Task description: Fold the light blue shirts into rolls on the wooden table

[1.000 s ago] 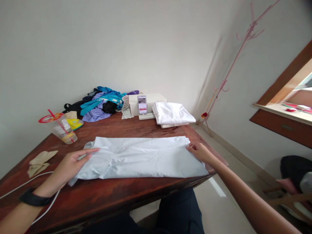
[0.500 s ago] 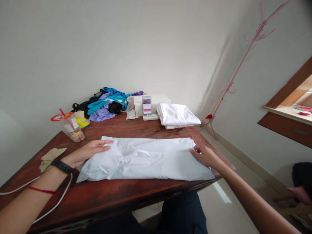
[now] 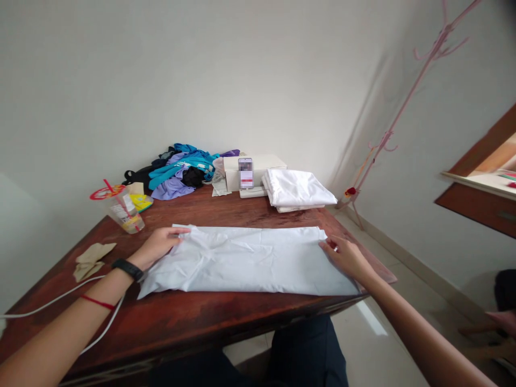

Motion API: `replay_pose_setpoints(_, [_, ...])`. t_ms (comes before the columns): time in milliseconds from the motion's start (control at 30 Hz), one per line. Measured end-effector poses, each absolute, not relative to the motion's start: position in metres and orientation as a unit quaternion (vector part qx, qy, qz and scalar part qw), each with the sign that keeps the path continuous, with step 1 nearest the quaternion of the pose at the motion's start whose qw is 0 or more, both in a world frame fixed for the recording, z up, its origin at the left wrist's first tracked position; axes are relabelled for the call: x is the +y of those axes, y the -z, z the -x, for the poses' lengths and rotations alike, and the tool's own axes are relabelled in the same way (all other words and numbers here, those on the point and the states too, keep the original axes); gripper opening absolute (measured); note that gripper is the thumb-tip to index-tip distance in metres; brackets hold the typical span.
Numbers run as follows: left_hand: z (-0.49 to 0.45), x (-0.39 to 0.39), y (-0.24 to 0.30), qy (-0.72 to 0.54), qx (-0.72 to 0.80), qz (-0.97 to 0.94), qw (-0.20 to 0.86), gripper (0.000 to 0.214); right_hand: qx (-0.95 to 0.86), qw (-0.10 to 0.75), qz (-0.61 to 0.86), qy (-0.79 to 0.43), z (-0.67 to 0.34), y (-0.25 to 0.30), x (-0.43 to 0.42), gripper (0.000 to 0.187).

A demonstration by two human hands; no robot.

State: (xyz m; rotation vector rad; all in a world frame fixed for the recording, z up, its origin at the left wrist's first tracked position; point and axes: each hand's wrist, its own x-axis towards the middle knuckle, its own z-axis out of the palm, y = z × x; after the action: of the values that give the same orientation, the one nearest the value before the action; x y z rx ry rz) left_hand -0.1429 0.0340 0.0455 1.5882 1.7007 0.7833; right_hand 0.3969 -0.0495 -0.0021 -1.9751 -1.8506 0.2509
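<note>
Wooden table [image 3: 209,317]: pale blue folded garment [image 3: 250,260] lies flat across its near half. No legible writing; label on plastic cup [image 3: 123,207] too small to read. Left hand [image 3: 158,244] flat, fingers extended, pressing garment's left end. Right hand [image 3: 345,257] likewise flat on right end.

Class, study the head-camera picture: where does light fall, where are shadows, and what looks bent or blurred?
Head view: soft daylight from the right, with a bright patch on the floor under the table; the coat stand throws a faint slanted shadow on the wall; wide-angle distortion tilts the walls and stretches both forearms; the phone screen is blurred; the pale cloth and both hands look sharp.
</note>
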Motion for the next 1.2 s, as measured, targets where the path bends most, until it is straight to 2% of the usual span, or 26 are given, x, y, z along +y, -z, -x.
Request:
replay_pose_setpoints(133, [0.139, 0.049, -0.042, -0.233, 0.649, -0.657, 0.304, 0.053, -0.667, 0.148, 0.722, -0.112, -0.394, 0.006, -0.047, 0.028])
replay_pose_setpoints(267, [0.13, 0.055, -0.052, -0.226, 0.617, -0.661, 0.361, 0.063, -0.666, 0.117, 0.73, -0.103, -0.393, 0.001, -0.048, 0.03])
replay_pose_setpoints(467, [0.12, 0.061, -0.058, -0.281, 0.565, -0.665, 0.399, 0.068, -0.709, 0.178, 0.683, 0.021, -0.365, -0.009, -0.066, 0.042])
replay_pose_setpoints(567, [0.119, 0.064, -0.058, -0.315, 0.534, -0.674, 0.401, 0.071, -0.769, 0.204, 0.606, 0.012, -0.338, -0.007, -0.079, 0.046])
replay_pose_setpoints(667, [0.121, 0.067, -0.057, -0.265, 0.554, -0.716, 0.333, 0.067, -0.815, 0.175, 0.552, -0.028, -0.318, 0.005, -0.087, 0.056])
replay_pose_setpoints(800, [0.117, 0.056, -0.052, -0.221, 0.6, -0.738, 0.216, 0.052, -0.823, 0.12, 0.553, -0.049, -0.314, 0.027, -0.088, 0.063])
replay_pose_setpoints(933, [0.086, 0.017, -0.047, -0.144, 0.571, -0.808, -0.007, 0.049, -0.821, 0.114, 0.558, -0.041, -0.316, 0.035, -0.087, 0.064])
replay_pose_setpoints(1067, [0.046, -0.024, -0.027, -0.102, 0.496, -0.862, -0.015, 0.063, -0.82, 0.106, 0.56, -0.042, -0.315, 0.032, -0.087, 0.065])
replay_pose_setpoints(1200, [0.042, -0.035, 0.005, -0.07, 0.586, -0.807, -0.016, 0.077, -0.82, 0.093, 0.563, -0.045, -0.319, 0.031, -0.087, 0.065])
